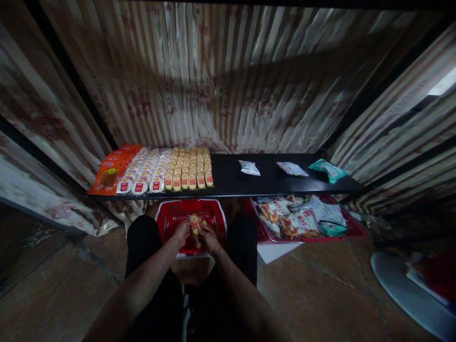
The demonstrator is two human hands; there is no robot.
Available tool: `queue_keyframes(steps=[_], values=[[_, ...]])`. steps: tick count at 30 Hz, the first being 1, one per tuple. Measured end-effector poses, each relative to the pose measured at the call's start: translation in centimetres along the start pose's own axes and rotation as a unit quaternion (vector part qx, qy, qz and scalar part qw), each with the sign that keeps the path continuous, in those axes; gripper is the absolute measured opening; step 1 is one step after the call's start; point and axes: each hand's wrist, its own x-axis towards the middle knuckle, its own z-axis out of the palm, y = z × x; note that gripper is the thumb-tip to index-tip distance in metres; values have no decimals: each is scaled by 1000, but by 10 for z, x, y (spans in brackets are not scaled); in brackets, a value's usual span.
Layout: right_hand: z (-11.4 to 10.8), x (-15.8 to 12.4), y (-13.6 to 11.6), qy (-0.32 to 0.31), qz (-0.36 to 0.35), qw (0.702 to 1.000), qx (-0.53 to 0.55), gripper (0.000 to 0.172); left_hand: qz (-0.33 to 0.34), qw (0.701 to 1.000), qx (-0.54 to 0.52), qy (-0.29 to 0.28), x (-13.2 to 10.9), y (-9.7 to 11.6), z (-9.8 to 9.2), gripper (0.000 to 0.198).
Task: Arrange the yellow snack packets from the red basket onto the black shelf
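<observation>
Between my knees stands a red basket (166,213) with a white rim. Over it, my left hand (183,232) and my right hand (209,236) are both closed on a small yellow packaged cake (195,224) with a red and white label. Other yellow pieces show just below my right hand; whether they are held or lie in the basket I cannot tell. Rows of like yellow packaged cakes (188,168) stand on the black shelf (228,176) ahead. Left of them are rows of round white packaged cakes (140,186), then orange bags (109,175).
On the shelf's right part lie two white packets (249,167) and a green packet (329,169). A second red basket (351,232), full of snack bags (299,222), stands below at the right. A striped curtain (199,76) hangs behind; dark frame posts (71,71) flank the shelf.
</observation>
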Motion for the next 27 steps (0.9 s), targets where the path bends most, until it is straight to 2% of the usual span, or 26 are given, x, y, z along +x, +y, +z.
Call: queue_keyframes(steps=[3,7,12,17,22,27], values=[[-2,-2,-2,15,11,1000,22,52,10,1000,6,9,-9,0,-1,20],[-6,-1,1,-8,10,1000,26,55,19,1000,14,17,-21,0,-1,24],[-11,6,10,-7,2,1000,30,57,18,1000,22,-4,-31,0,0,23],[-14,15,17,-9,-14,999,28,55,20,999,16,-26,-27,2,3,21],[-15,19,17,9,-22,999,24,50,12,1000,20,-8,-21,3,1,21],[-12,17,14,3,-4,1000,18,50,3,1000,10,-16,-17,2,-2,23]])
